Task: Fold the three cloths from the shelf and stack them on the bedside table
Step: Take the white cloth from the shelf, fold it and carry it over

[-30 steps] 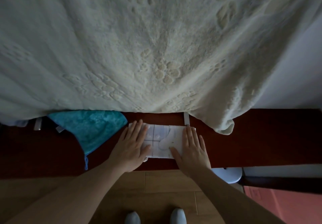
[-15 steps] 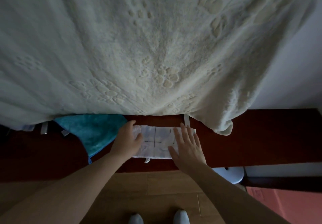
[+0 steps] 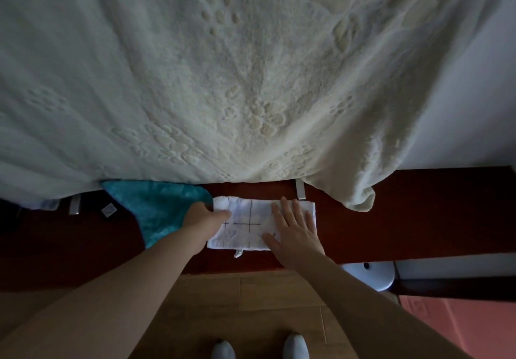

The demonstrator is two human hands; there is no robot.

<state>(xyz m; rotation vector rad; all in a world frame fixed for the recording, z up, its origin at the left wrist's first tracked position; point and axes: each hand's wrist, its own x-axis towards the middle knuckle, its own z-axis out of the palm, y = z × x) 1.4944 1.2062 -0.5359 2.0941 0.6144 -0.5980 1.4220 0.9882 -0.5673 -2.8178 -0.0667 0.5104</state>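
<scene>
A white cloth with thin dark grid lines lies folded into a strip on the dark red wooden bed rail. My right hand lies flat on its right half, fingers straight and spread. My left hand grips the cloth's left end, fingers curled at the edge. A teal cloth lies unfolded just left of the white one, its top edge tucked under the blanket. A third cloth is not visible.
A thick cream blanket with paw-print embossing covers the bed and hangs over the rail. Wooden floor lies below, with my feet at the bottom. A white round object sits at the lower right beside a pink mat.
My left hand slid from lying flat on the cloth to its left end and curled onto the edge. My right hand stayed flat on the right half.
</scene>
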